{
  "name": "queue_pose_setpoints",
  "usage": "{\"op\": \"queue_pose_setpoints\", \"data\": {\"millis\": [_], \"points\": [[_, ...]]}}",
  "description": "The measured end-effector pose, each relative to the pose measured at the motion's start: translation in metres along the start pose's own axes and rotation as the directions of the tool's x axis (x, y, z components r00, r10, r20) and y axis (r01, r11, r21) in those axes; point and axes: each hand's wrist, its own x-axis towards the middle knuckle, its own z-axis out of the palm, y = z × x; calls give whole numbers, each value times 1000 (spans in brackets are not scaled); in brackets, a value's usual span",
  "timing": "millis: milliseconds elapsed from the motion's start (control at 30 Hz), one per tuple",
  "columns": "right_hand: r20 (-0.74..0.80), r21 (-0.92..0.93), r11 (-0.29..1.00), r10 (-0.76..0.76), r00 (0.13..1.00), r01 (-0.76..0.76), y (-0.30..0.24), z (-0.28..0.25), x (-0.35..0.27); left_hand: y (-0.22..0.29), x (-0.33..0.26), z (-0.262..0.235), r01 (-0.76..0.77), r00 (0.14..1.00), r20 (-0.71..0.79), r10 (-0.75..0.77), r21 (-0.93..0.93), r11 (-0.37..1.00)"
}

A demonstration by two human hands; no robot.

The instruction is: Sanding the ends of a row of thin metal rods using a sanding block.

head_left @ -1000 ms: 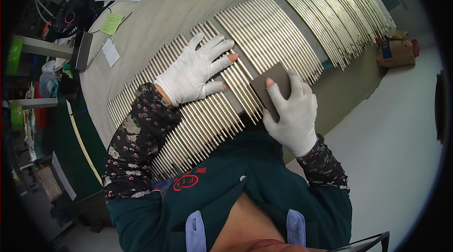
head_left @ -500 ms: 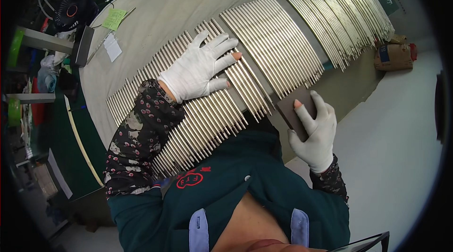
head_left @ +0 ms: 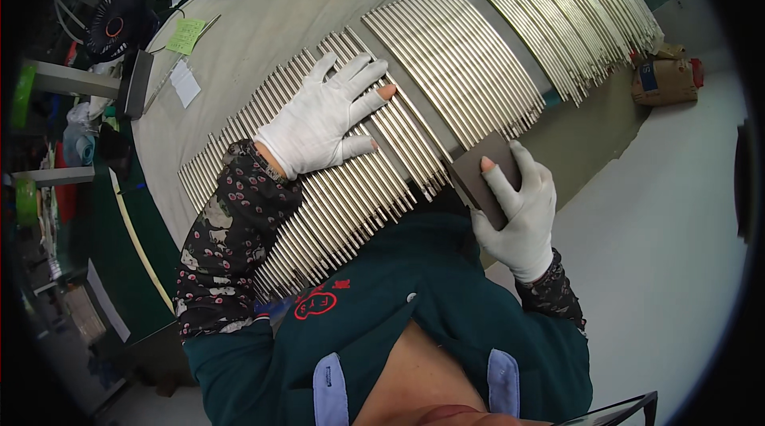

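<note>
Across the pale tabletop (head_left: 263, 35), the left hand (head_left: 319, 119) rests flat with fingers spread on the metal rods (head_left: 454, 67), grasping none, perhaps so that they do not roll. At the near ends of the rods, just beside the middle group, the right hand (head_left: 522, 215) is closed around the grey-brown block (head_left: 470, 172), in a hold that seems to leave the block's rod-facing edge free. In all there are two gloved hands, one block and four groups of rods, too tightly packed to count singly
</note>
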Motion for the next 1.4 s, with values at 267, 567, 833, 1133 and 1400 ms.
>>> {"op": "queue_pose_setpoints", "data": {"millis": [267, 567, 833, 1133, 1400], "points": [[7, -47, 999, -5, 1000, 5, -16, 10, 12, 0, 0, 0, 9, 1000, 0, -9, -29, 1000], [135, -86, 996, -1, 991, 13, -11, -7, -5, 2, -1, -2, 34, 999, 15, -33, -24, 999], [41, -46, 999, -5, 999, 7, -18, -6, -7, 0, 2, -1, 11, 1000, -24, -11, -7, 1000], [21, -132, 991, -14, 1000, 17, -32, 17, 38, -1, 7, 4, -2, 1000, -14, 2, 5, 1000], [38, -178, 982, -55, 998, 61, -23, 3, 12, 5, 10, -3, 38, 999, -21, -38, -31, 999]]}}
